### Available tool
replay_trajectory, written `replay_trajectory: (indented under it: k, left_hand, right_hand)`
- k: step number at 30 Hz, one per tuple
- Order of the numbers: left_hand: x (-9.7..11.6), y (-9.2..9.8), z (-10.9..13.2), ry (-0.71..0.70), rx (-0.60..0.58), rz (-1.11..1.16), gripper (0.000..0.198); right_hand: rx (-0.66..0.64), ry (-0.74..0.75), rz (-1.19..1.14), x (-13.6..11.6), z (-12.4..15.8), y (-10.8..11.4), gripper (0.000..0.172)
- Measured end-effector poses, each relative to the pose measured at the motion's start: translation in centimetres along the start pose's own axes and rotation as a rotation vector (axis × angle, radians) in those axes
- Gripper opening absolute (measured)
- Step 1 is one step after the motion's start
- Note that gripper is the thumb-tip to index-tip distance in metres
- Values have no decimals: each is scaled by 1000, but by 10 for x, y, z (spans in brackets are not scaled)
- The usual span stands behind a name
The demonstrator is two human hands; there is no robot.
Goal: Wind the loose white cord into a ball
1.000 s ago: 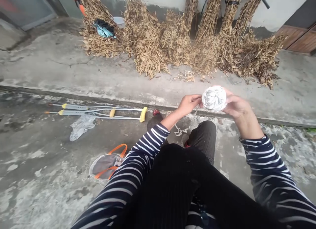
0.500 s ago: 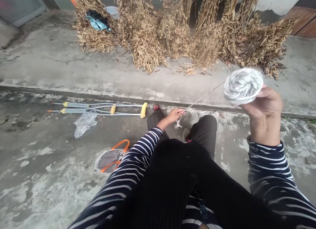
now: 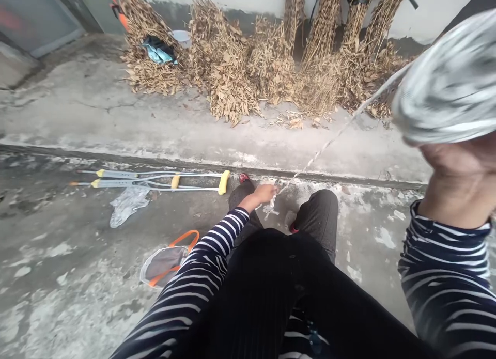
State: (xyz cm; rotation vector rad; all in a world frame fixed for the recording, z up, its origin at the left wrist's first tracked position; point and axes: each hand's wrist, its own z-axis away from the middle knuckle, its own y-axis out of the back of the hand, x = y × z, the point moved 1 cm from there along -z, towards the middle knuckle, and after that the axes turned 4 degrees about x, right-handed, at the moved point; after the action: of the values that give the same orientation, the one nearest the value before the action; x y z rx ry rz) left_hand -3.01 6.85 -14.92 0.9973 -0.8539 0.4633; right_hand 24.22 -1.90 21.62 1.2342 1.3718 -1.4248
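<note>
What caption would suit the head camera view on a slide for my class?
Right hand holds up a ball of white twine while the left hand pinches its strand near the concrete floor.

The ball of yarn is showing mottled white and grey, the sleeve is running in navy-and-white stripes, the crutches are gleaming silver with yellow grips, and the grey bag is sporting orange handles.

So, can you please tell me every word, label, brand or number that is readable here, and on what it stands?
None can be read. The crutches and the ball of string show no legible marks; the red mark on the grey panel is too blurred to read.
</note>
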Motion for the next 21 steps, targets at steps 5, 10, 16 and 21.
replay_trajectory:
  k: [5,10,16,21]
  left_hand:
    - [80,21,0,-336,24,445,50]
    - [144,30,12,-446,193,702,38]
    - [111,22,31,-367,360,393,34]
    - [58,7,28,-228,280,273,29]
  right_hand:
    - [-145,-69,53,60,-12,-27,69]
    - [-203,-246,51,123,-19,-17,75]
    - [-189,-303,33,154,-10,-8,81]
    - [-128,-248,2,141,13,-7,74]
